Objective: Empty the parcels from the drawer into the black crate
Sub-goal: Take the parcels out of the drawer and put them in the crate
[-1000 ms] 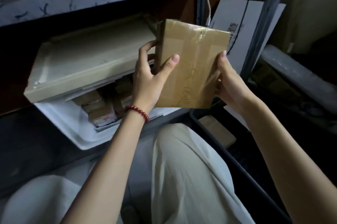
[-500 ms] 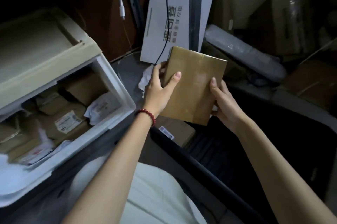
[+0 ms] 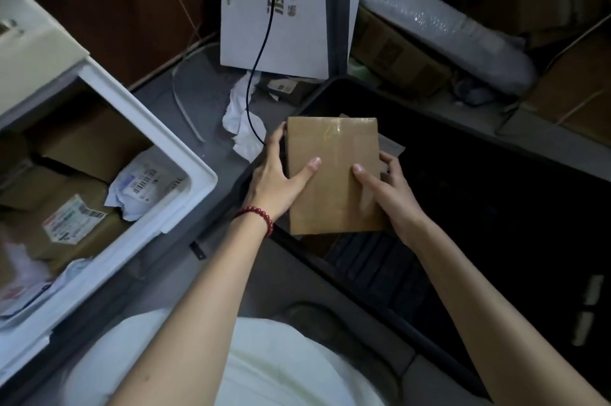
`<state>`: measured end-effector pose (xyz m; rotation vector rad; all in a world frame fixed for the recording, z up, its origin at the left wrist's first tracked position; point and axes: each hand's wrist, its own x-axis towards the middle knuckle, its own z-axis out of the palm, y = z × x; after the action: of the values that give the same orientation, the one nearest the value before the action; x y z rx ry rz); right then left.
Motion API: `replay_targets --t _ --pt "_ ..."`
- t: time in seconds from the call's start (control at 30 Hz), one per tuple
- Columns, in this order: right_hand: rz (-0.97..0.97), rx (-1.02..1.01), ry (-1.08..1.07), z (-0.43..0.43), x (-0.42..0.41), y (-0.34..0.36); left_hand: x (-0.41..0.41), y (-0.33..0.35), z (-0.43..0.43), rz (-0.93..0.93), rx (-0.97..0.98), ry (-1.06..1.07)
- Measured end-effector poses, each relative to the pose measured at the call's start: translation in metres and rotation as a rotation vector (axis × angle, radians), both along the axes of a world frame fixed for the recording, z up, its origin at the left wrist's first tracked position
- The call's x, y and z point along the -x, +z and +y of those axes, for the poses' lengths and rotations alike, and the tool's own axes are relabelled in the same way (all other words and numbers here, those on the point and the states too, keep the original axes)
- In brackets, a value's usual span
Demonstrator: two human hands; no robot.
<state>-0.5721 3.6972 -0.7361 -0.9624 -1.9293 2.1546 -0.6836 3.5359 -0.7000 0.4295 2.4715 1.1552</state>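
A flat brown cardboard parcel [image 3: 332, 174], taped across its top, hangs over the near-left corner of the black crate [image 3: 479, 207]. My left hand [image 3: 276, 184] grips its left edge, thumb on top. My right hand [image 3: 388, 194] grips its right edge, thumb laid across the face. Another parcel lies under it in the crate, mostly hidden. The white drawer [image 3: 185, 154] stands pulled out at the left, holding several brown boxes and a white labelled pouch [image 3: 142, 184].
A white printed carton [image 3: 291, 8] leans upright behind the crate, with a dark cable [image 3: 254, 88] hanging in front of it. Crumpled white paper [image 3: 241, 121] lies on the grey floor. A bubble-wrap roll [image 3: 439, 25] and brown boxes crowd the far right. My knee is below.
Both hands have carried the parcel from in front of the drawer rightward and down over the crate. It has tipped from upright to nearly flat.
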Motion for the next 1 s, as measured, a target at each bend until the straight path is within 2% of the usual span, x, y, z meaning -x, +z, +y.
replay_targets --t 0.3,0.37,0.43,0.53,0.63,0.73,0.83,1.0 --pt "-0.068 -0.166 0.084 0.005 0.021 -0.021 0.017 -0.017 -0.007 0.104 0.14 0.082" --pt "-0.089 -0.204 0.098 0.003 0.023 -0.025 0.017 -0.018 -0.008 0.137 0.224 0.079" --pt "-0.118 -0.261 0.13 0.002 0.025 -0.028 0.019 -0.021 -0.007 0.248 0.387 0.068" --pt "-0.115 -0.427 0.256 -0.001 0.033 -0.026 0.021 -0.026 -0.007 0.452 0.565 -0.063" --pt "-0.068 -0.564 0.352 -0.004 0.045 -0.02 0.016 -0.031 -0.002 0.467 0.535 -0.26" --pt "-0.027 -0.386 0.148 -0.006 0.041 -0.021 0.014 -0.033 0.0 0.362 0.57 -0.297" --pt "-0.104 -0.354 -0.029 -0.021 0.019 -0.034 0.013 -0.032 -0.001 0.229 0.608 -0.302" --pt "-0.168 -0.231 -0.175 -0.05 0.008 -0.043 0.008 -0.027 -0.001 0.258 0.643 -0.249"
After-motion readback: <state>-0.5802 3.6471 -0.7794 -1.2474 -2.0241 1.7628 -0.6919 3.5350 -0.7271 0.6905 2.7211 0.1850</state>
